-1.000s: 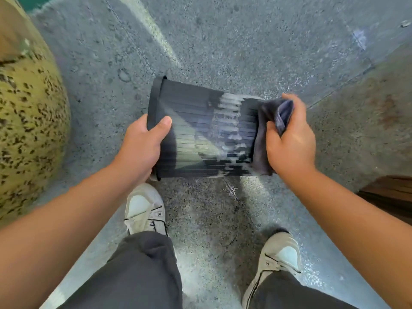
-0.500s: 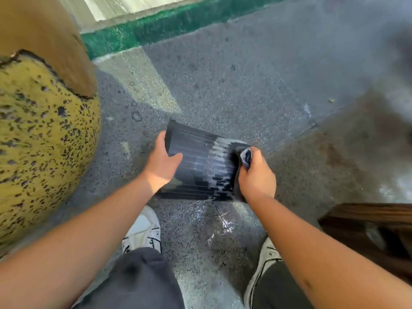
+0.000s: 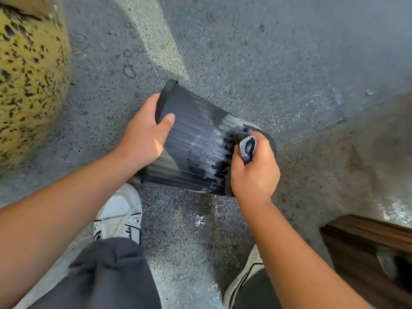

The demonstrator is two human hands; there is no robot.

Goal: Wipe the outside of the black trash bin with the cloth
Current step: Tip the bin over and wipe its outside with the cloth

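A black ribbed trash bin [image 3: 191, 139] is held on its side above the concrete floor, its rim to the upper left and its base to the lower right. Pale dusty smears cover its wall near the base. My left hand [image 3: 145, 139] grips the bin at the rim, thumb lying on the ribs. My right hand [image 3: 254, 172] is closed on a dark grey cloth [image 3: 248, 147] and presses it against the bin's wall at the base end. Most of the cloth is hidden inside the fist.
A large yellow speckled rounded object [image 3: 29, 81] stands at the left. A brown wooden piece [image 3: 367, 253] sits at the lower right. My white shoes [image 3: 120, 210] and dark trousers [image 3: 104, 275] are below the bin. Wet patches mark the floor [image 3: 267, 63].
The view has tilted back down and closer. The bin has turned so its rim points more to the upper left. My right hand with the cloth has stayed at the base end.
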